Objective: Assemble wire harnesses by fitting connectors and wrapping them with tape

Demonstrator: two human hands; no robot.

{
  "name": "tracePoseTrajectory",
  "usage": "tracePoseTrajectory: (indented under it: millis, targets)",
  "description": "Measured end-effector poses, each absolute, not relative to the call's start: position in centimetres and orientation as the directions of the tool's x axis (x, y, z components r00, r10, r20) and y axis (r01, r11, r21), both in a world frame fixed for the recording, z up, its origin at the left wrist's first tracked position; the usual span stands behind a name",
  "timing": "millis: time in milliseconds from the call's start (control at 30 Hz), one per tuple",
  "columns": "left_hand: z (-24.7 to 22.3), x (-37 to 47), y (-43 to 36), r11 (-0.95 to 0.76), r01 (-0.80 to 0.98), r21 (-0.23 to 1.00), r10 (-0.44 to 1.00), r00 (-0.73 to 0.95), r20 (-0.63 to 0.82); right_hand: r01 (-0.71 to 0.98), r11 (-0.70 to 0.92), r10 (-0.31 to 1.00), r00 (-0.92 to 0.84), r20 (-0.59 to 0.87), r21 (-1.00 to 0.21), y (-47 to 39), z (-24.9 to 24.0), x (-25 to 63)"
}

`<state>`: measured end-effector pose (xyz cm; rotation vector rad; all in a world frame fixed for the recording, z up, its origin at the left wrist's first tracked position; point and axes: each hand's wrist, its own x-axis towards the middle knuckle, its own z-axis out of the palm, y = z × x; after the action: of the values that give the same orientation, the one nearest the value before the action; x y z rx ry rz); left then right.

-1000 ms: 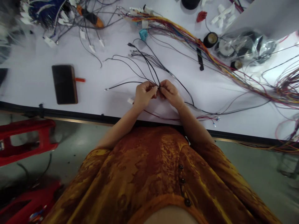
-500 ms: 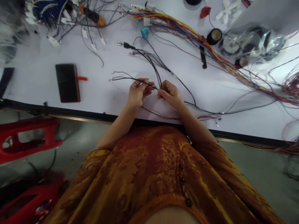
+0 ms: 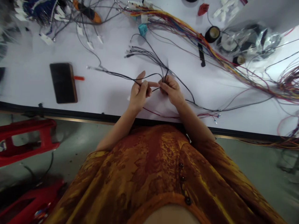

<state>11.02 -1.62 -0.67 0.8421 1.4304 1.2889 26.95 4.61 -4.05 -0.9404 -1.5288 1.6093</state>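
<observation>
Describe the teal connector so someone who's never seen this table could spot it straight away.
Start with the white table and find the multicoloured wire bundle running from top middle to the right edge. Just below the bundle's left end sits a blocky teal connector. Its colour sets it apart from the white connector just above.

Held wires [image 3: 116, 74]: right of phone
Phone [image 3: 63, 83]: on table [image 3: 112, 102], left
Tool [image 3: 90, 13]: behind phone, to its right
Wire bundle [image 3: 177, 22]: back middle to right
Tape roll [image 3: 212, 34]: behind wire bundle
Plastic bag [image 3: 251, 42]: right of tape roll
</observation>
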Motion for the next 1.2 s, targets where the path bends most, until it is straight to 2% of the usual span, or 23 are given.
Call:
tracePoseTrajectory:
  millis: [133, 267, 400, 467, 600, 700, 800, 867, 933, 1000, 1067, 1133, 1200]
  targets:
    - [-1.5, 10.8, -2.7, 0.196, -0.139, 0.971, 0.921, -0.313, -0.231, -0.003, -0.055, 0.908, -0.417, -0.049, -0.998, 4.7, -5.2, 26.6]
    - [-1.5, 6.9, -3.5, 0.202, -0.266, 0.943, 0.859, -0.415, -0.301, 0.013, -0.046, 0.957, -0.285, -0.048, -0.999, 5.5, -6.6, 26.8]
    - [-1.0, 1.2, -4.4, 0.128, -0.257, 0.958, 0.845, -0.477, -0.241, 0.151, 0.027, 0.965, -0.262, -0.014, -0.988, 6.6, -7.7, 27.5]
    - [-0.8, -0.4, -4.9, 0.102, -0.223, 0.969, 0.854, -0.48, -0.2, 0.222, 0.112, 0.96, -0.276, 0.048, -0.968, 6.8, -7.4, 27.7]
    - [-0.1, -0.4, -5.3, 0.126, -0.217, 0.968, 0.843, -0.491, -0.22, 0.359, 0.39, 0.916, -0.243, 0.318, -0.848, 5.8, -4.1, 27.0]
    - [0.8, 0.3, -5.1, 0.142, -0.229, 0.963, 0.857, -0.459, -0.236, 0.346, 0.543, 0.82, -0.412, 0.396, -0.765, 3.8, -0.8, 23.8]
    - [0.9, 0.0, -5.1, 0.106, -0.228, 0.968, 0.905, -0.381, -0.189, 0.222, 0.503, 0.677, -0.703, 0.22, -0.835, 2.5, 0.9, 19.3]
    - [0.0, -0.7, -5.3, 0.059, -0.157, 0.986, 0.925, -0.363, -0.113, 0.188, 0.409, 0.675, -0.721, 0.157, -0.893, 2.6, 1.2, 17.0]
    - [-1.5, -1.3, -5.7, 0.032, 0.047, 0.998, 0.949, -0.314, -0.016, 0.159, 0.352, 0.729, -0.665, 0.163, -0.923, 3.2, 1.3, 15.9]
    - [-2.8, -1.1, -6.1, 0.023, 0.349, 0.937, 0.986, -0.162, 0.037, 0.136, 0.325, 0.749, -0.641, 0.167, -0.936, 3.9, 1.6, 15.5]
    - [-3.5, -0.6, -6.4, -0.01, 0.561, 0.828, 1.0, 0.002, 0.01, 0.124, 0.303, 0.713, -0.687, 0.138, -0.945, 4.4, 2.1, 15.3]
    - [-3.5, -0.2, -6.5, -0.005, 0.606, 0.795, 0.998, 0.055, -0.036, 0.099, 0.285, 0.658, -0.743, 0.119, -0.953, 4.6, 2.6, 14.9]
    - [-2.9, -0.6, -6.5, 0.072, 0.497, 0.865, 0.996, 0.001, -0.084, 0.067, 0.263, 0.607, -0.787, 0.111, -0.963, 4.6, 2.8, 14.5]
